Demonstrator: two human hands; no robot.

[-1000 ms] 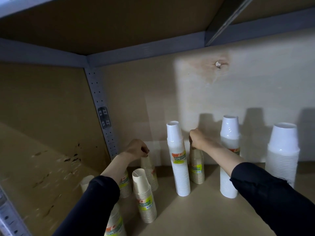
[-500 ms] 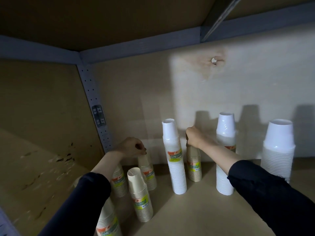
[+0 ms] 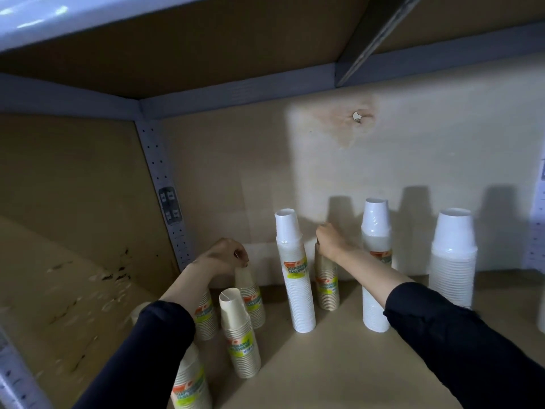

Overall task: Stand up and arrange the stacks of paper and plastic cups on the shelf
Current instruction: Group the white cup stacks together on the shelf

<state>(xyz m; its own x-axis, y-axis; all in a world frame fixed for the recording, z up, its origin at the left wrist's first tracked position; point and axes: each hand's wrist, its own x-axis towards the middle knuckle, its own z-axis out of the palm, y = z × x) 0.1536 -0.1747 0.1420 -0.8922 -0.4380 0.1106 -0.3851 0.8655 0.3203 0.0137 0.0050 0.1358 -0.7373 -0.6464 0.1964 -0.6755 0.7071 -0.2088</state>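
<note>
The left paper stack (image 3: 250,298) and the right paper stack (image 3: 326,287) stood upright near the back of the shelf (image 3: 339,364), and we gripped each by its top: our left hand (image 3: 224,256) curled its fingers on the one, our right hand (image 3: 331,246) closed round the other. Between them rose the tall white stack (image 3: 295,276), just beside the right paper stack, with the front paper stack (image 3: 240,335) nearer us by our left sleeve (image 3: 153,343). Further right stood the rear white stack (image 3: 376,225), partly behind our right arm (image 3: 368,278), and the wide white stack (image 3: 452,261), both near the back panel (image 3: 236,172).
</note>
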